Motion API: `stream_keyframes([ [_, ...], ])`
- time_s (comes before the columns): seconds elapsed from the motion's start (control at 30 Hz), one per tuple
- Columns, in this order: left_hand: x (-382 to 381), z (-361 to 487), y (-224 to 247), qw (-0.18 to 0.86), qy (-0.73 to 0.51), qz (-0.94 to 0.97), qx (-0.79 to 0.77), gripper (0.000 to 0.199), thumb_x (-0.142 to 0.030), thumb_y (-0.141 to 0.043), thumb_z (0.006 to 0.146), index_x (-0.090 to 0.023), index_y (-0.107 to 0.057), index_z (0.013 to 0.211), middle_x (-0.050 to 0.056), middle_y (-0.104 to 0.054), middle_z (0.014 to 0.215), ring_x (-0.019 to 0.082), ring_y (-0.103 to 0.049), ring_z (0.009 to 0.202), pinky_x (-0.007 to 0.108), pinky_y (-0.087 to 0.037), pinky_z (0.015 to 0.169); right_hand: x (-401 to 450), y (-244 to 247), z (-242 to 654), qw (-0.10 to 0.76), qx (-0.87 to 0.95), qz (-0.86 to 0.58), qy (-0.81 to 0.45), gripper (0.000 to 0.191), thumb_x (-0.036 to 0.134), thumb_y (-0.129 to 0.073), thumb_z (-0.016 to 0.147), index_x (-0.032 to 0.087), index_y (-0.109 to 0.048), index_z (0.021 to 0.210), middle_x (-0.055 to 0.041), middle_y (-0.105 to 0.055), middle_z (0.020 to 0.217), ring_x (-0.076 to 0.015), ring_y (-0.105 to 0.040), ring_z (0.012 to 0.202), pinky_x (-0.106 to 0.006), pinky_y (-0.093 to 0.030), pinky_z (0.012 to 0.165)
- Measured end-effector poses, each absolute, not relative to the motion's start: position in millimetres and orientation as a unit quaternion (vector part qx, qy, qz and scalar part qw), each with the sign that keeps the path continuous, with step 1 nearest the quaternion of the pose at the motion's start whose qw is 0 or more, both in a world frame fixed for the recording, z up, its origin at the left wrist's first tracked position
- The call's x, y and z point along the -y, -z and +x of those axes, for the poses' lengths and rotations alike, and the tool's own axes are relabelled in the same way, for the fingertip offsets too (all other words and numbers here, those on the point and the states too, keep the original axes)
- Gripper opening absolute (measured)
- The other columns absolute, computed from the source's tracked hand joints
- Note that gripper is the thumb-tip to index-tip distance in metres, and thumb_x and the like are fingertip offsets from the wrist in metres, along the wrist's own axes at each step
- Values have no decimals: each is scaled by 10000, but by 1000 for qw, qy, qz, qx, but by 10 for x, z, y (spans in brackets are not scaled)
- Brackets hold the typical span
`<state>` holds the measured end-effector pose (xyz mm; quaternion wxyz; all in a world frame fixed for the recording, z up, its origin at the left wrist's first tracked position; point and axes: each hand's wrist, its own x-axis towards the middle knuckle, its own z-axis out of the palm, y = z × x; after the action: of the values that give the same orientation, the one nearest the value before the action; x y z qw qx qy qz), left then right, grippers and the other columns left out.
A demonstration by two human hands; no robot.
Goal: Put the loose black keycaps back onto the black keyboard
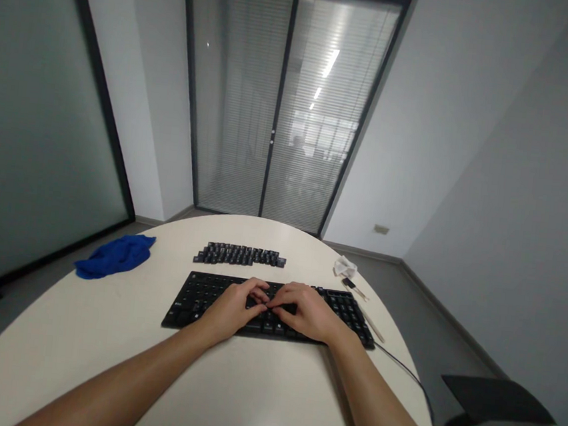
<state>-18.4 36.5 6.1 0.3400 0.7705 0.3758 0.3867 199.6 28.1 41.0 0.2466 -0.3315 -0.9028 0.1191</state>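
A black keyboard (190,299) lies flat on the pale table, its long side toward me. Above its middle, my left hand (238,306) is closed, with thumb and fingertips drawn together. My right hand (305,310) comes in from the other side, also pinched, and its fingertips meet those of the left. Whatever is between the fingertips is too small and hidden to make out. Behind the keyboard, loose black keycaps (240,255) stand in close rows. My hands cover the keyboard's central keys.
The round table (226,395) holds a blue cloth (116,257) at the left. On the right lie a crumpled white tissue (345,266), a small brush (350,284) and a thin pale stick (373,325). A cable (402,365) runs over the right edge, near a chair (497,399).
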Motion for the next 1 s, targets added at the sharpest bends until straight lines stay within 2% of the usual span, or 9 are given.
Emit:
stream_keyframes([
  [0.27,-386,-188,-17,335,-397,769,-371,381,-159,-698,794,-210,-590,1155,33,-746,965,184,-701,895,327,-540,855,-272,-440,1993,211,909,-345,-102,169,232,-626,930,268,-761,1025,-25,-747,990,-175,-685,906,-268,-488,829],
  [0.5,-357,-194,-82,322,-387,780,-372,386,-112,-658,793,-220,-581,1155,10,-764,937,187,-713,901,322,-527,869,-268,-438,1971,194,907,-364,-91,183,227,-604,930,280,-769,991,-18,-759,982,-184,-700,897,-270,-487,812],
  [0.7,-230,-185,-176,188,-366,821,-397,259,-126,-537,863,-213,-613,1095,33,-761,958,200,-708,931,328,-513,893,-242,-464,1967,195,908,-361,-84,195,226,-602,917,270,-765,1013,-18,-753,1009,-180,-698,914,-263,-484,823],
  [0.83,-147,-189,-278,86,-291,866,-397,212,-173,-529,858,-202,-660,1023,72,-732,979,238,-686,919,355,-526,854,-225,-505,1936,174,912,-366,-58,192,206,-620,878,261,-769,985,-21,-751,957,-189,-693,875,-265,-477,786],
  [1.0,-102,-209,-397,45,-207,900,-382,238,-227,-523,876,-197,-695,1038,102,-714,988,262,-676,900,377,-532,834,-194,-542,1879,152,912,-378,-40,134,191,-649,814,245,-763,861,-15,-743,885,-187,-675,809,-259,-454,718],
])
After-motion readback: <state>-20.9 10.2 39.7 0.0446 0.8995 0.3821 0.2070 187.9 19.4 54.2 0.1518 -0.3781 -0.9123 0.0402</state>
